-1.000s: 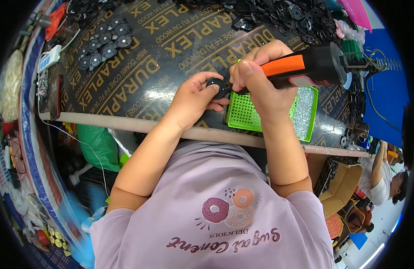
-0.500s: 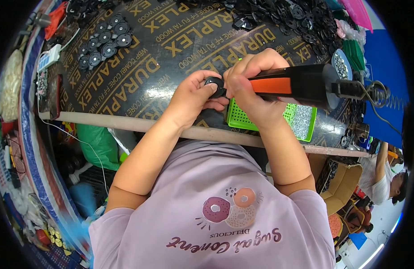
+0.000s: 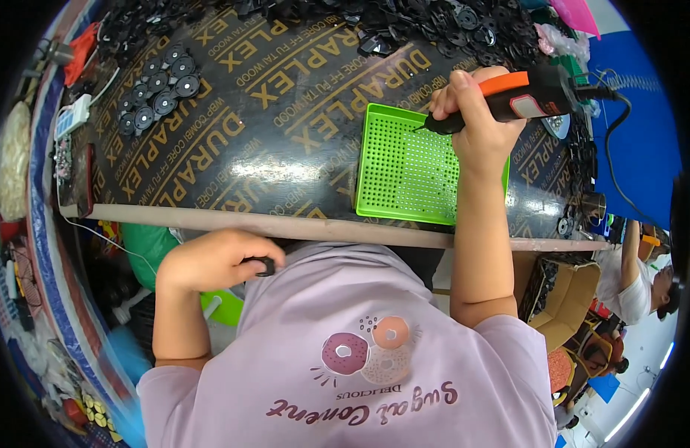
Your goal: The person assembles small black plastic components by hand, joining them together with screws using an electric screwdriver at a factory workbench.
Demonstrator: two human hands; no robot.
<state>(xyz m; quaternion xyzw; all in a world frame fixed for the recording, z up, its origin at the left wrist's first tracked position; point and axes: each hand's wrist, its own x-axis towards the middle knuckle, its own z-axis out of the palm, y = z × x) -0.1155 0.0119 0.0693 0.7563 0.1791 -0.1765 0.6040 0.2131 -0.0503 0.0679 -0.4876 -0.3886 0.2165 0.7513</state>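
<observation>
My right hand [image 3: 479, 112] is closed round a black and orange electric screwdriver [image 3: 520, 97]. The tool's thin bit points down at a green perforated tray [image 3: 390, 168], where small screws fill many of the holes. My left hand [image 3: 218, 260] is below the table's front edge, close to my shirt, with its fingers curled round a small black round plastic part [image 3: 264, 266]. Most of that part is hidden by the fingers.
Several round black parts [image 3: 164, 102] lie grouped at the table's left. Heaped black plastic pieces [image 3: 457, 30] line the far edge. A blue bowl [image 3: 558, 125] is partly hidden behind the screwdriver. An open cardboard box [image 3: 565, 299] stands below right; a cable [image 3: 617, 112] trails from the screwdriver.
My hands have moved apart. The left has drawn back below the table edge with the black part. The right has swung the screwdriver over the green tray, bit down.
</observation>
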